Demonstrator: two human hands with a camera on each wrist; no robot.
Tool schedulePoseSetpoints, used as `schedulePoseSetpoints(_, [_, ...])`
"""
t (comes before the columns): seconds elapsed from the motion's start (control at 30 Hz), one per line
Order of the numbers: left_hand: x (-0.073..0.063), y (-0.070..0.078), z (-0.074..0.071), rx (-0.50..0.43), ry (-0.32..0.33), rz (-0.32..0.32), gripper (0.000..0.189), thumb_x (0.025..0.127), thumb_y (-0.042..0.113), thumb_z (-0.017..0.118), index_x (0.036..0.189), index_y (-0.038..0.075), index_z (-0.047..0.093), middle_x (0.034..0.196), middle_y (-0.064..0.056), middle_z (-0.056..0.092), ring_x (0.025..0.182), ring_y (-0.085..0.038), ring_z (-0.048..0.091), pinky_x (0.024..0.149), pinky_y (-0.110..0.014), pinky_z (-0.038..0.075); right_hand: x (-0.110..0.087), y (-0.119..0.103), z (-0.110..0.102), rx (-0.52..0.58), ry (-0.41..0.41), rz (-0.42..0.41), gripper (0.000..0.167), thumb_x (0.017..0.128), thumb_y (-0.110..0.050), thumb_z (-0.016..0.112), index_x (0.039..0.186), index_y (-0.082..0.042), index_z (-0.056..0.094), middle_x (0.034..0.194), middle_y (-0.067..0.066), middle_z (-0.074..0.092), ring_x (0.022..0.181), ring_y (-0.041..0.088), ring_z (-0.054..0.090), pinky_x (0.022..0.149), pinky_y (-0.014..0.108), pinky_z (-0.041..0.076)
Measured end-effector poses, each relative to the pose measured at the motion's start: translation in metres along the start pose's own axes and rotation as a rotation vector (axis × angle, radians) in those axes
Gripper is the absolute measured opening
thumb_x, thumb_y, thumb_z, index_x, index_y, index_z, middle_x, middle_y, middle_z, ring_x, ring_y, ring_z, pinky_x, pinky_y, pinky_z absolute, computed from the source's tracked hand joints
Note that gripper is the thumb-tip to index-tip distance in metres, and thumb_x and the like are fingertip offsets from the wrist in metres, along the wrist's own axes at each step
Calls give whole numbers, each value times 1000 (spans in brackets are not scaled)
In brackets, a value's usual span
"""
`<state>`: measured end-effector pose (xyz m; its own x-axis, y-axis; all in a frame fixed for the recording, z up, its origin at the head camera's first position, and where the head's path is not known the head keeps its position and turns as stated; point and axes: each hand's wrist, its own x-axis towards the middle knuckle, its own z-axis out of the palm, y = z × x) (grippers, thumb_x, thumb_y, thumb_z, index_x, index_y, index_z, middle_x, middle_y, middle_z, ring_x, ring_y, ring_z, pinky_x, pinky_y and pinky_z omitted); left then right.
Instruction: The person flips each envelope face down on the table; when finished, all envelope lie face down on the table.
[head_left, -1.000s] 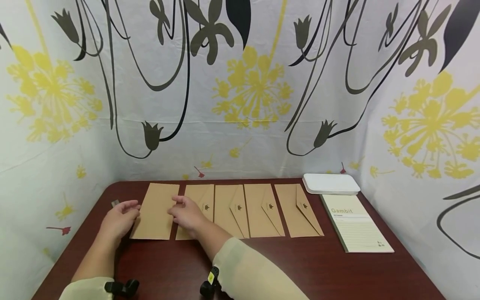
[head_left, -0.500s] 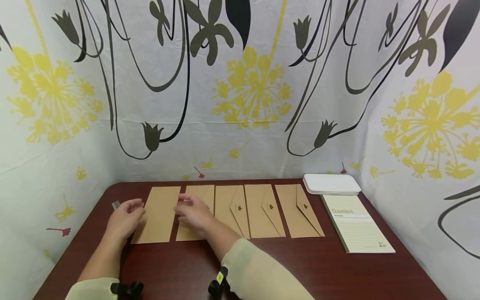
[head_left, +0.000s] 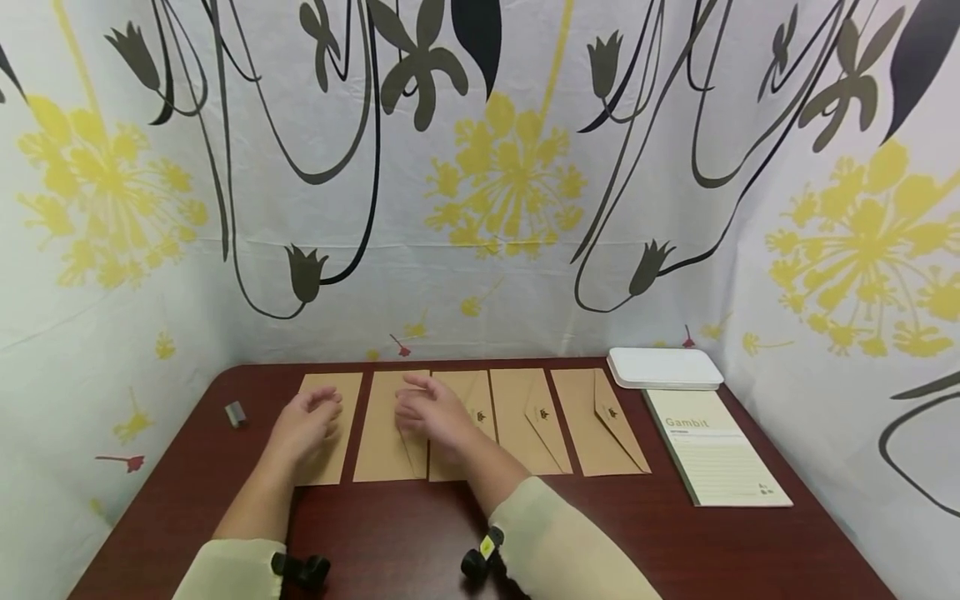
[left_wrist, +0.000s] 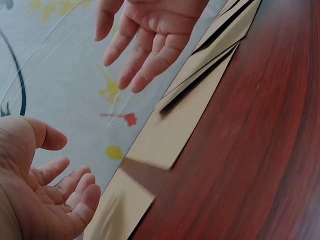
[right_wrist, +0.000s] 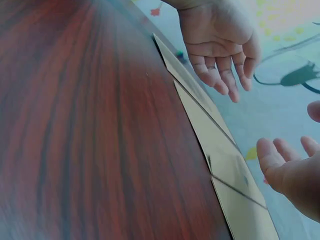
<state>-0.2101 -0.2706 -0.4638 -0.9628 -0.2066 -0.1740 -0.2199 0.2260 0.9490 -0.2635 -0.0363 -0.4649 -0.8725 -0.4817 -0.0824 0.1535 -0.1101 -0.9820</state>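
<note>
Several brown paper envelopes lie side by side in a row on the table. My left hand [head_left: 306,421] is over the leftmost envelope [head_left: 333,462], which shows no flap. Over the second envelope [head_left: 378,450] and the third envelope [head_left: 480,387] is my right hand [head_left: 438,412], hiding part of both. Fingers on each hand are loosely bent, and neither palm holds anything. The left wrist view shows both hands raised above the envelopes, apart from each other. Further right are the fourth envelope [head_left: 517,400] and the fifth envelope [head_left: 577,417], their flaps with small dark prints.
A small grey block [head_left: 236,414] lies at the left of the dark red wooden table [head_left: 390,533]. On the right are a notepad [head_left: 716,447] marked Gambit and a white flat case [head_left: 664,368] behind it. Patterned cloth [head_left: 510,308] hangs behind the table.
Both hands have left the leftmost envelope's sides and moved right. That envelope shifted slightly toward me in the earlier part. The grey block, formerly partly hidden, now shows fully.
</note>
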Motion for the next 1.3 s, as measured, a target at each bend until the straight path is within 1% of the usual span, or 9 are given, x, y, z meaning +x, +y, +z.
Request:
schedulePoseSetpoints(0.07, [1, 3, 8, 7, -6, 13, 57, 112, 24, 49, 163, 2, 37, 164, -23, 48, 147, -38, 53, 114, -47, 55, 0, -1, -8, 10, -6, 8, 59, 108, -22, 61, 161, -5, 42, 159, 28, 52, 144, 45, 57, 117, 52, 52])
schedulePoseSetpoints(0.2, [5, 11, 25, 23, -11, 49, 56, 111, 21, 49, 161, -1, 40, 161, -25, 52, 143, -39, 56, 109, -45, 57, 0, -1, -24, 26, -5, 25, 62, 108, -21, 60, 163, -4, 37, 161, 30, 48, 146, 45, 55, 120, 54, 49])
schedulePoseSetpoints(0.33, [7, 16, 38, -7, -11, 53, 55, 110, 20, 51, 160, 0, 41, 161, -25, 52, 145, -39, 54, 113, -50, 54, 0, 1, -35, 26, 25, 27, 61, 109, -18, 58, 163, -2, 36, 158, 32, 50, 143, 45, 58, 119, 55, 50])
schedulePoseSetpoints(0.43, [8, 18, 44, -24, -4, 56, 55, 110, 20, 51, 160, 0, 41, 161, -24, 51, 148, -40, 52, 118, -55, 50, 0, 1, -41, 41, 41, 34, 62, 109, -17, 57, 164, 0, 34, 157, 33, 51, 142, 46, 59, 119, 55, 50])
schedulePoseSetpoints(0.63, [5, 14, 43, 3, 8, 37, 54, 110, 21, 53, 159, 1, 44, 160, -23, 52, 147, -39, 53, 117, -54, 52, -3, 4, -46, 31, 33, 56, 62, 109, -18, 57, 165, -2, 34, 158, 33, 50, 141, 48, 59, 117, 55, 51])
schedulePoseSetpoints(0.7, [4, 11, 41, 14, -7, 31, 54, 110, 21, 52, 160, 1, 43, 161, -23, 51, 148, -40, 52, 118, -54, 51, -4, 6, -46, 29, 29, 59, 62, 109, -18, 56, 165, -2, 34, 158, 33, 50, 141, 48, 59, 117, 55, 52])
schedulePoseSetpoints(0.9, [2, 3, 36, 23, -76, 43, 57, 110, 16, 51, 160, -5, 38, 163, -30, 45, 151, -45, 48, 122, -57, 46, -4, 11, -46, 39, 23, 71, 60, 111, -17, 54, 165, -2, 33, 158, 33, 50, 143, 48, 57, 118, 54, 50])
schedulePoseSetpoints(1.1, [1, 3, 36, 47, -80, 48, 55, 109, 17, 52, 158, -6, 41, 162, -30, 46, 149, -46, 49, 123, -56, 46, -4, 12, -47, 41, 21, 71, 61, 111, -18, 54, 165, -2, 33, 160, 33, 48, 144, 48, 55, 118, 54, 50])
schedulePoseSetpoints(1.3, [-1, 3, 38, 67, -91, 38, 54, 109, 20, 52, 158, -2, 43, 162, -26, 48, 149, -43, 50, 123, -56, 45, -4, 13, -48, 37, 15, 64, 59, 111, -17, 54, 163, 2, 34, 160, 35, 47, 144, 50, 55, 119, 54, 50])
